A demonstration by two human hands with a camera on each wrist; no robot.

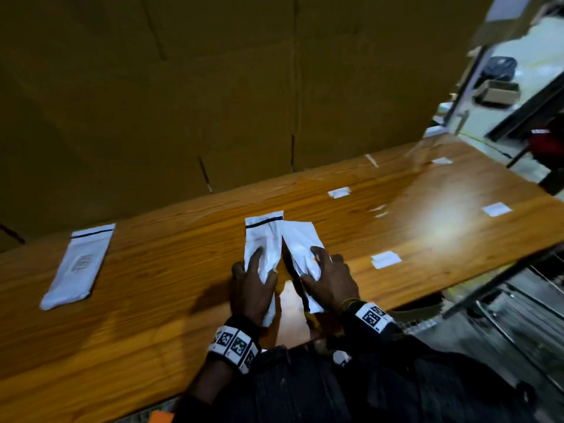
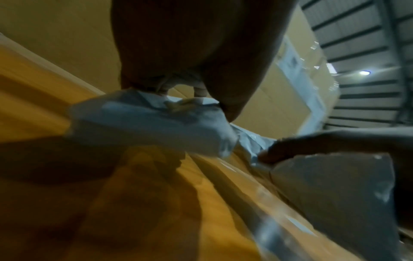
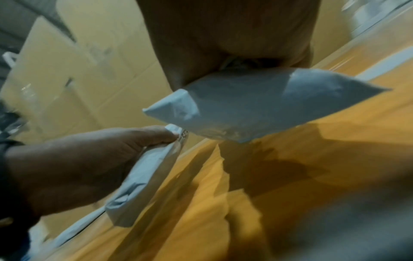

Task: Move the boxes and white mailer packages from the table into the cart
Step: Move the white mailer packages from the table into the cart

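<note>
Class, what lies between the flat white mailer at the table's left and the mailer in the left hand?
Only bare wooden table, in the head view.

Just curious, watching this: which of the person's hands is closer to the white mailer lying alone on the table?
Left. The left hand grips a mailer right of the lone mailer, apart from it. The right hand, gripping another mailer, is farther right still.

The table (image 1: 158,288) is warm orange-brown wood with darker grain streaks. The mailer at far left (image 1: 80,264) is white with one black stripe across its top; the left-hand mailer (image 1: 265,239) shows the same black stripe, while the right-hand mailer (image 1: 300,244) is plain white with a small orange mark. The wristbands (image 1: 235,346) carry black-and-white square codes. The cardboard wall (image 1: 213,87) is dull brown.
</note>
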